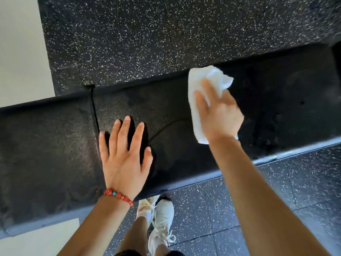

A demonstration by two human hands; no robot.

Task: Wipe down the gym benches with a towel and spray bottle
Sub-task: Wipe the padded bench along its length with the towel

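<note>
a: nearest the lens, lower middle of the frame, are the two bare forearms, with a white sneaker [162, 220] on the speckled floor [258, 209] between them. a red bead bracelet [118, 195] sits on the left wrist.

b: and the hands?

a: the left hand [123, 156] is centre frame, fingers straight and spread, holding nothing. it lies flat over the black bench pad [55, 148]; i'd say it presses there to brace, though contact is hard to confirm. the right hand [219, 113], right of centre, rests fingers-forward on the white towel [203, 84] and pins it to the pad. whether the thumb curls round the cloth i cannot tell.

b: where's the towel exactly?

a: bunched under that hand, its far end reaching the upper edge of the bench and its near end poking out by the wrist.

b: how will it handle?

a: my guess: light, soft, limp. it'll crumple and slide easily on smooth vinyl, so take it in the middle with a flat palm and gather the loose ends under the fingers.

b: spray bottle?

a: not in view. the pad to the right looks glossy, possibly wet.
</note>
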